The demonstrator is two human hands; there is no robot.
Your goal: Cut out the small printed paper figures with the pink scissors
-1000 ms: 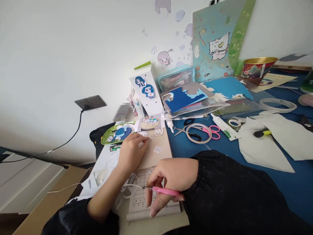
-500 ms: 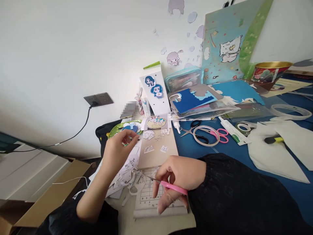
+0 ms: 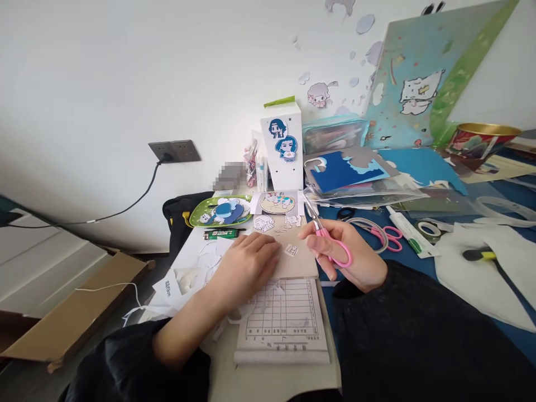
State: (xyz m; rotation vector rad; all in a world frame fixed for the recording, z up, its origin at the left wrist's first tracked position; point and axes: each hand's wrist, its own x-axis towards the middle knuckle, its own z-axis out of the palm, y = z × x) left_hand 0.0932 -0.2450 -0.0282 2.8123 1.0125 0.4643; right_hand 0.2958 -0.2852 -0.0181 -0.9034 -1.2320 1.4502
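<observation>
My right hand (image 3: 341, 251) holds pink-handled scissors (image 3: 341, 255), blades up and close together, just right of the beige board (image 3: 301, 267). On that board rests my left hand (image 3: 253, 265), palm down. Its fingers are bent and pressed together; the thumb and whatever lies beneath are hidden. Near its fingertips lies a small drawn paper cut-out (image 3: 291, 250). Farther back are two more outlined cut-outs, one on the left (image 3: 263, 224) and another on the right (image 3: 292, 221). Behind them sits a coloured picture of a round plate (image 3: 277, 203).
A printed grid pad (image 3: 288, 321) lies in front, paper scraps (image 3: 184, 290) at left. A green tray (image 3: 196, 215) carries blue cut-outs. A second pair of pink scissors (image 3: 392, 239), a tape ring (image 3: 379, 231), a white tube (image 3: 412, 231) and tissues (image 3: 456, 279) lie at right.
My right hand has risen with the scissors and turned their blades upward, uncovering the grid pad. My left hand lifted toward the tray, then came down on the board over a cut-out. The view has shifted.
</observation>
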